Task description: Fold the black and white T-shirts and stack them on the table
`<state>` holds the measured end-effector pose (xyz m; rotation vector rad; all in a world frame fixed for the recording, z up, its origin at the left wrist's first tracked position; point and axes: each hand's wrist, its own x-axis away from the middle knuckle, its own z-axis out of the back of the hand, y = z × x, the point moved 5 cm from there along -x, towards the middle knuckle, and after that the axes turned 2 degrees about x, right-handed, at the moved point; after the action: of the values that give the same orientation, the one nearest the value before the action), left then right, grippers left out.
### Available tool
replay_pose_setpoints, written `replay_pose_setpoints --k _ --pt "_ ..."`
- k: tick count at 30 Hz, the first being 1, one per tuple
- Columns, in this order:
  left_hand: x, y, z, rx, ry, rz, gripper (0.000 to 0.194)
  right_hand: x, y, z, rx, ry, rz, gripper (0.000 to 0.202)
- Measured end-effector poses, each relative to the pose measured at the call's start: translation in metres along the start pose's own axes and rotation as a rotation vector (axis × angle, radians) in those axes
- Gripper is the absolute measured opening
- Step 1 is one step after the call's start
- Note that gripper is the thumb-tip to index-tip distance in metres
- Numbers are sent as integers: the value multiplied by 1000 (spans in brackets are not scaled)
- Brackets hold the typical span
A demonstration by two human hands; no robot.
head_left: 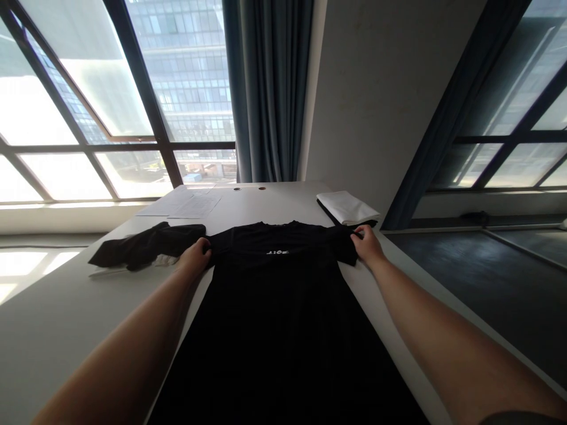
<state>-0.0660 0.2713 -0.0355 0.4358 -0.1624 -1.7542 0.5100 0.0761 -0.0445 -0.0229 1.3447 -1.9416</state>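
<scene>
A black T-shirt (279, 319) with small white lettering on its chest lies spread out on the white table, its collar towards the far end and its body running towards me. My left hand (197, 255) pinches the end of the sleeve on the left. On the opposite side, my right hand (367, 243) grips the other sleeve near its outer edge. Both arms are stretched forward along the shirt's sides. The shirt's lower hem is out of view at the bottom.
Left of the shirt lies a crumpled dark garment (148, 243) with something white under it. Folded white cloth (348, 206) rests on black cloth at the back right. Paper sheets (190, 203) lie at the back left of the white table (266, 203). Beyond stand a curtain and windows.
</scene>
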Motion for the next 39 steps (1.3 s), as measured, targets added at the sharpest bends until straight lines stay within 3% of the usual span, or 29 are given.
replay_pose_setpoints --k 3,5,10,13,15,16,18,20,22,25,28,35,39 --pt "-2 6 1 84 72 -99 23 -6 4 -9 -497 -57 -105 37" --pt "-4 6 3 140 137 -127 25 -8 7 -12 -574 -107 -132 35" --pt "-5 0 4 97 187 2 33 -12 16 5 -232 -56 -155 18" --pt "3 12 13 -65 244 8 34 -7 -13 12 224 38 85 30" --pt "11 32 21 -127 296 -90 37 3 -46 -3 496 24 328 41" --pt "14 44 22 -136 284 -160 38 10 -62 -16 550 -39 419 43" --pt "19 69 15 -134 153 -299 41 23 -84 -51 604 -315 490 43" --pt "22 86 -2 -138 -53 -360 46 33 -91 -87 683 -637 421 49" --pt "22 93 -19 -152 -211 -339 53 37 -88 -111 774 -818 308 61" --pt "17 89 -34 -157 -326 -282 63 28 -81 -129 834 -869 215 69" --pt "12 81 -37 -148 -357 -268 63 20 -74 -137 843 -908 171 63" --pt "4 61 -30 -121 -139 -207 58 33 -71 -130 868 -819 203 71" --pt "0 39 -24 -160 -118 -73 57 48 -74 -116 881 -813 257 67"
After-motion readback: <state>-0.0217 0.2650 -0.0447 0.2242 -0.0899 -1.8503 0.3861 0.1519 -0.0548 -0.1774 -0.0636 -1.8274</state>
